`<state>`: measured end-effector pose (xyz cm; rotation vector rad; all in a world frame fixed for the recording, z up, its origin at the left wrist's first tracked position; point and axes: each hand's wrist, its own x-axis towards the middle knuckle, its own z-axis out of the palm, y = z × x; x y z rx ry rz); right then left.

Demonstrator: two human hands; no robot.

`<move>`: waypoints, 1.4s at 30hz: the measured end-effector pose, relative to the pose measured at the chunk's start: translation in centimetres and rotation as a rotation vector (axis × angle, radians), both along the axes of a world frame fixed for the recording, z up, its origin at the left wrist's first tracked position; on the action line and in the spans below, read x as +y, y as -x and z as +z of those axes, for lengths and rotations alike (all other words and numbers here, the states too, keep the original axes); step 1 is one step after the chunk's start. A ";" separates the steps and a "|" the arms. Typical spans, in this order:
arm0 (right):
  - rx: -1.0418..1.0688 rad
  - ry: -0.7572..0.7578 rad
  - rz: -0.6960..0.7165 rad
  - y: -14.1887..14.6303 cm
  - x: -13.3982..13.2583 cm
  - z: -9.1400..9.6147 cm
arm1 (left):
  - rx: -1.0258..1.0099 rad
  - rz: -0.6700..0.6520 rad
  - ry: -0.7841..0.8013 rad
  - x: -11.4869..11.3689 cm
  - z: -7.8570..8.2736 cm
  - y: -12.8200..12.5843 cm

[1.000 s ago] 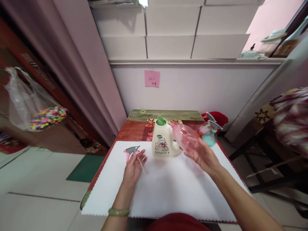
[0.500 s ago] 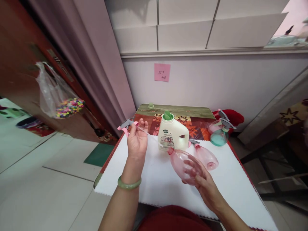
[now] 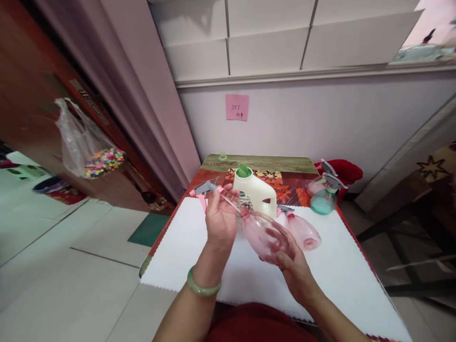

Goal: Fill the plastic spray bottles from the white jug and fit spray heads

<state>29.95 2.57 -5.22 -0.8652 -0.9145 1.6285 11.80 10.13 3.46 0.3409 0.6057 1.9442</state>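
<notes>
My left hand (image 3: 221,216) is closed on a grey and pink trigger sprayer (image 3: 206,189). Its thin clear tube slants down to the right, with the lower end at the mouth of a pink see-through bottle (image 3: 261,233); whether the tip is inside I cannot tell. My right hand (image 3: 294,266) grips that bottle round its base and holds it tilted, neck toward the left hand. Behind them stands a cream jug (image 3: 261,197) with a green spout (image 3: 243,170), partly hidden by my left hand. A second pink spray bottle (image 3: 303,232) lies on its side, right of the held one.
A spray bottle with teal liquid (image 3: 323,204) stands at the table's right edge, with another pink one behind it. A small green cap (image 3: 223,156) sits at the far left. White cloth (image 3: 185,247) covers the near table. A bag of colourful beads (image 3: 105,162) hangs on the door.
My left hand has moved right with the sprayer, bringing its tube to the bottle's mouth. My right hand has shifted the bottle slightly left and up.
</notes>
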 end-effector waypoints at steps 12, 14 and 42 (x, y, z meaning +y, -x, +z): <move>-0.280 -0.362 -0.253 2.0 0.4 0.3 | 0.052 -0.096 0.112 -3.1 -0.4 -2.5; -0.399 -0.472 -0.308 1.9 0.4 0.0 | 0.040 -0.100 0.117 -3.0 -0.2 -2.5; -0.918 -1.134 -0.718 1.0 2.6 -0.9 | -0.058 -0.202 0.118 -2.6 -1.3 -2.7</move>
